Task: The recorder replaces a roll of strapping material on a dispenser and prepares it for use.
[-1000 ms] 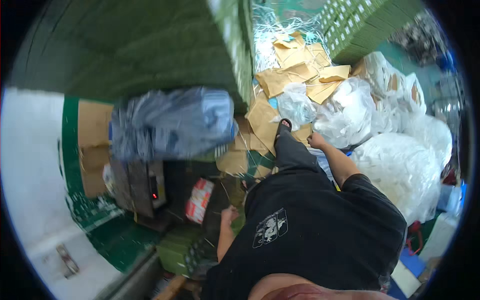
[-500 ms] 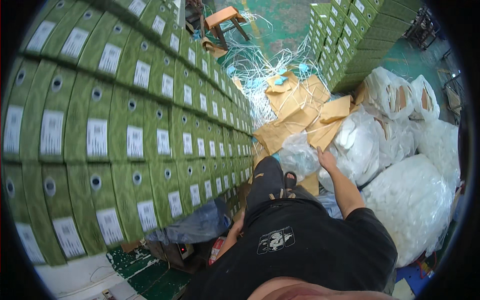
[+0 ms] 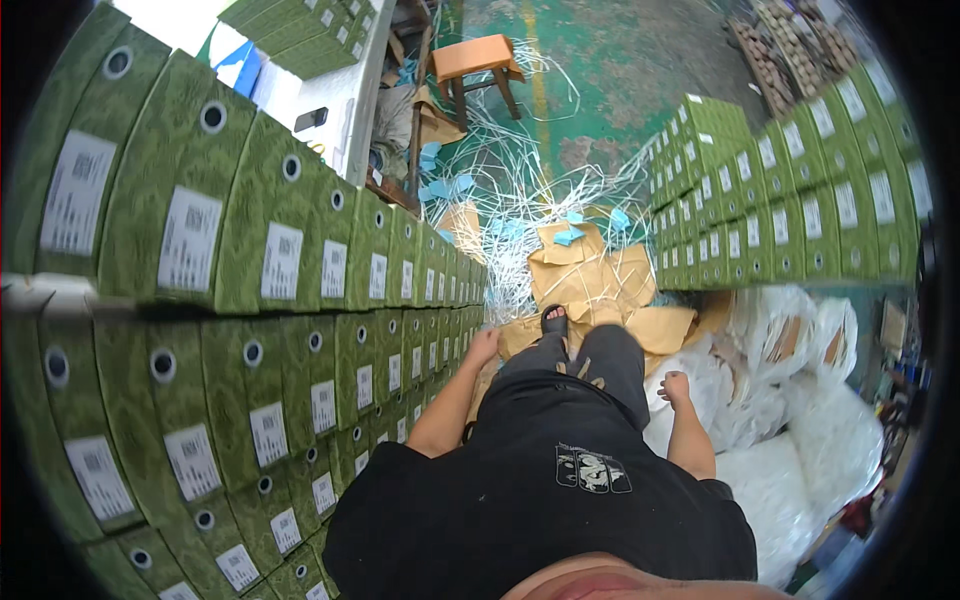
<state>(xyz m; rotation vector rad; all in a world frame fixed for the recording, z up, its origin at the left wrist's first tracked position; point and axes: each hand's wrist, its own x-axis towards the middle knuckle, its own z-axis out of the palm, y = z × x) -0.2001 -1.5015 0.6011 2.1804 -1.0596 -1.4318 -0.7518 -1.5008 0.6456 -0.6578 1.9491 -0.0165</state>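
Empty hands between walls of green boxes.

The left hand (image 3: 484, 345) hangs loosely curled, holding nothing, just beside the stacked green boxes (image 3: 300, 330) at nine o'clock; the right hand (image 3: 676, 385) is closed in a loose fist, also empty, near the white plastic sacks (image 3: 800, 420) at three o'clock. Boxes already stand stacked; brown paper sheets (image 3: 590, 285) and white straps (image 3: 520, 190) lie uncleared at twelve o'clock. The dark shirt hides the lower body, and the rim is bent and dim.

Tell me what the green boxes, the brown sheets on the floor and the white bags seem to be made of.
Green boxes: likely printed cardboard, matte patterned faces with white paper labels. Brown sheets: kraft paper or thin cardboard, creased and flat. White bags: probably translucent plastic film, glossy and wrinkled.
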